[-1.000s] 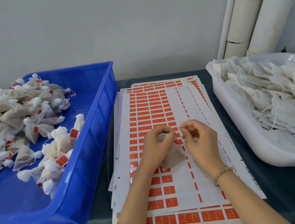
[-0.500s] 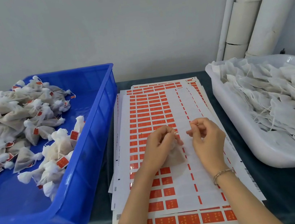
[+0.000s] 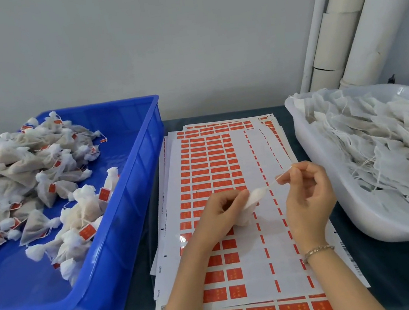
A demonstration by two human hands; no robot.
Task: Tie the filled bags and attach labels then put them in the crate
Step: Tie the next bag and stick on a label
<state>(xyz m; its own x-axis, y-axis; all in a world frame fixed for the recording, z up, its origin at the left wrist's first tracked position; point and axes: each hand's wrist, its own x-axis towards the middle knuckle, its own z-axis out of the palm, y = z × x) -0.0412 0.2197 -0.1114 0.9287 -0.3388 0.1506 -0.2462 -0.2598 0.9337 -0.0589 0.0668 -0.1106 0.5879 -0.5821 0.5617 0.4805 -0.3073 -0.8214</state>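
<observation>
- Bag (image 3: 246,210) sits gripped in your left hand (image 3: 220,215) above the label sheets (image 3: 207,165).
- Your right hand (image 3: 309,198) pinches its string (image 3: 277,178), stretched taut.
- Blue crate (image 3: 135,191) at your left holds tied bags (image 3: 30,179).

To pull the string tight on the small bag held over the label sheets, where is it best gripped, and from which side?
Grip the bag at its gathered neck from the left, as the left hand does: the string leaves it toward the upper right, where the right hand pinches it taut.
</observation>
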